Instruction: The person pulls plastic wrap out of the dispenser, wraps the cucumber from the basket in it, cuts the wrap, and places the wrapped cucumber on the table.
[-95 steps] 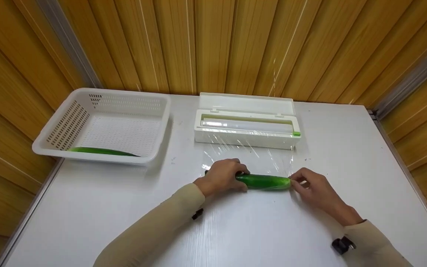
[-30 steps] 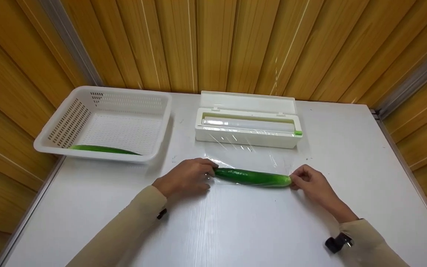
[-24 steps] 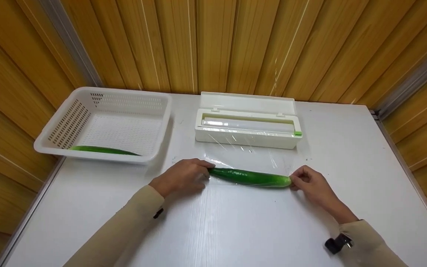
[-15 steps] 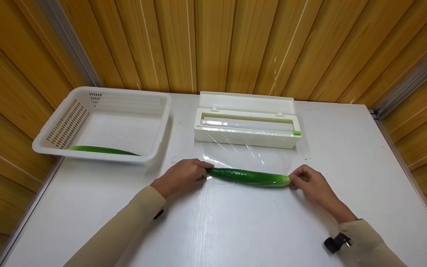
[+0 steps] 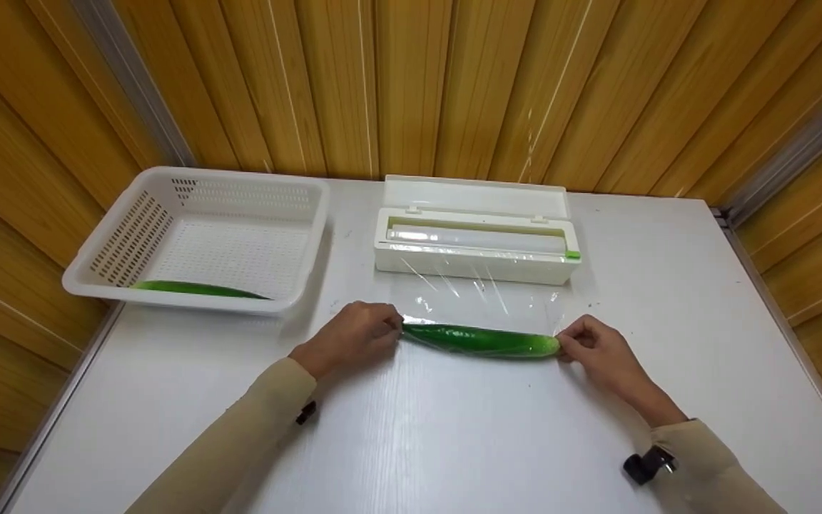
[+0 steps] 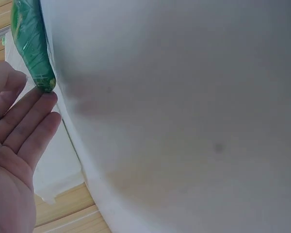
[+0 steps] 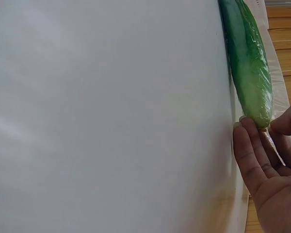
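Observation:
A green cucumber (image 5: 479,341) lies crosswise on the white table, covered in clear plastic wrap (image 5: 482,303) that runs back to the wrap dispenser (image 5: 479,264). At its dark end, my left hand (image 5: 354,335) pinches the wrap, seen in the head view. In the left wrist view, several fingers of that hand (image 6: 24,121) extend under the cucumber's tip (image 6: 43,73). My right hand (image 5: 600,350) pinches the wrap at the pale end. The right wrist view has the thumb and forefinger of this hand (image 7: 266,160) together on the film, close by the cucumber (image 7: 254,82).
The dispenser's lid (image 5: 475,196) stands raised, with a film roll (image 5: 475,238) inside and a green slider (image 5: 572,255) at its right end. At the left, a white basket (image 5: 286,305) holds another cucumber (image 5: 197,289). Wood-look panels (image 5: 411,86) rise behind the table.
My left hand has slid left from over the cucumber to its dark end, uncovering it, and its fingers have closed at the tip. My right hand has stayed at the pale end.

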Action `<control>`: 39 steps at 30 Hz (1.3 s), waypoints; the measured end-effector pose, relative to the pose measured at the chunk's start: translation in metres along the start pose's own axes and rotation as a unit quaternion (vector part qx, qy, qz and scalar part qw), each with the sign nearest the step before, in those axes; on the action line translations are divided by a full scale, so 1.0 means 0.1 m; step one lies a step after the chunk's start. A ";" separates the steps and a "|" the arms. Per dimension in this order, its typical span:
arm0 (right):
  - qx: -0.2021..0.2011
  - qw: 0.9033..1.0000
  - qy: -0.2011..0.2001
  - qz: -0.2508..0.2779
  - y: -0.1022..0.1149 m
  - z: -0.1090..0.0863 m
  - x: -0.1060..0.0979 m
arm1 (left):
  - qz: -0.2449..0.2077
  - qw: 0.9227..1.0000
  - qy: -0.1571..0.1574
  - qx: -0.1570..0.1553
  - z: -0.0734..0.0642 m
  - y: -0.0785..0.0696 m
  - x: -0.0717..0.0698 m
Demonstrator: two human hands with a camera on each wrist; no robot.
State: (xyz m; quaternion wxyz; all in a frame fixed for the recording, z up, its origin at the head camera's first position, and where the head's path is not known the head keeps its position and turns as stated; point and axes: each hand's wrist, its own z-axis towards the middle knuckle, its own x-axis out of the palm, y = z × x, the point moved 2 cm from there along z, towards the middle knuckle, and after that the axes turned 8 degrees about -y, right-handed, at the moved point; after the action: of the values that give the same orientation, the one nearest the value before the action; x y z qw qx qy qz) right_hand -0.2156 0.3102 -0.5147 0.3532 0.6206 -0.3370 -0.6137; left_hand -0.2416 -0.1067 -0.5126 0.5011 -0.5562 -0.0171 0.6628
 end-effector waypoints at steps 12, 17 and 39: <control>0.005 1.000 0.005 0.000 -0.02 0.02 0.00 | -0.008 0.998 0.007 -0.056 0.02 -0.02 0.02; 0.004 1.000 0.006 0.006 -0.02 0.02 0.00 | 0.000 0.999 0.012 -0.035 0.01 -0.01 0.03; 0.002 1.000 0.001 -0.005 -0.04 0.04 0.01 | -0.053 0.989 -0.036 -0.132 0.01 0.06 0.04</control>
State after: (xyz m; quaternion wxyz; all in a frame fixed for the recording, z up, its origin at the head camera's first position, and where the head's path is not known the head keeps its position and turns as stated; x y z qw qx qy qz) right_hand -0.2196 0.3119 -0.5189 0.3489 0.6235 -0.3346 -0.6145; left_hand -0.2461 -0.1065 -0.5185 0.4571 -0.5912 -0.1518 0.6469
